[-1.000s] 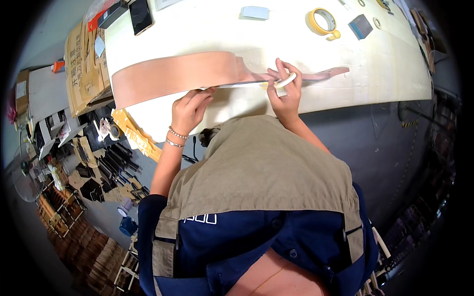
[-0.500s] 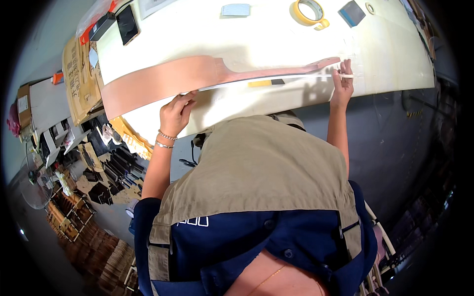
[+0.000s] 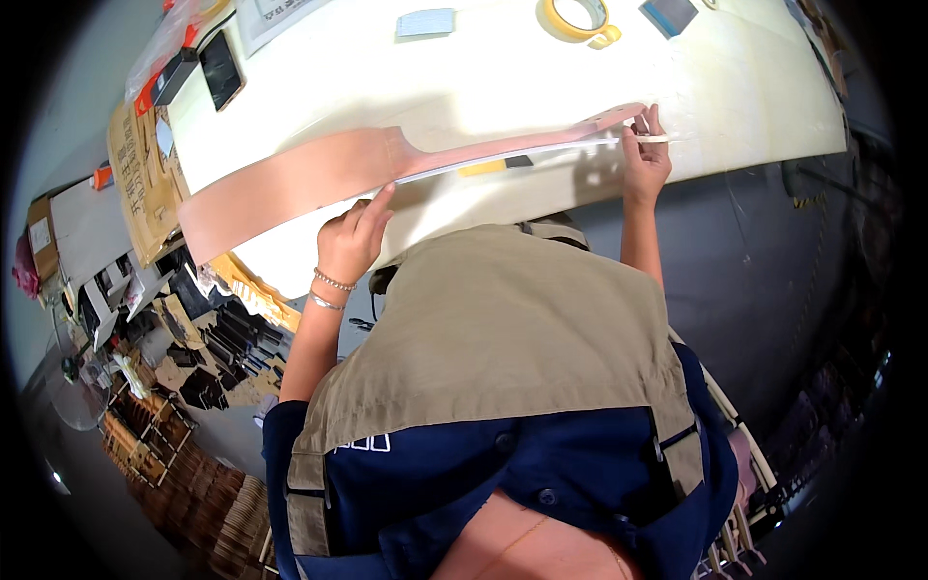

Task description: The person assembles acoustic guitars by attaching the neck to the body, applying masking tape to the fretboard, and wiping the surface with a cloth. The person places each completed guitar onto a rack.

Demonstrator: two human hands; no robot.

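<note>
An unvarnished, pinkish wooden guitar (image 3: 290, 184) lies with its side facing up, the body at the left and the neck reaching right. A thin white strip of tape (image 3: 503, 158) runs along the neck's near edge. My left hand (image 3: 350, 242) has its index finger stretched to the strip where neck meets body; its other fingers are loosely bent. Beside the headstock (image 3: 619, 117), my right hand (image 3: 646, 166) pinches a narrow white tape roll (image 3: 654, 139), seen edge-on, at the strip's right end. The fingertips there partly cover the strip.
On the white table (image 3: 754, 97) are a yellow tape roll (image 3: 551, 21), a grey-blue block (image 3: 669, 15), a light blue pad (image 3: 425, 23) and a phone (image 3: 220, 70). A yellow-and-black piece (image 3: 495, 165) lies under the neck. Tools (image 3: 237, 338) fill the lower left.
The view has shifted, so the guitar and table items sit further left. My left hand has moved right along the strip to the neck joint, its index finger now extended. My right hand stays by the headstock.
</note>
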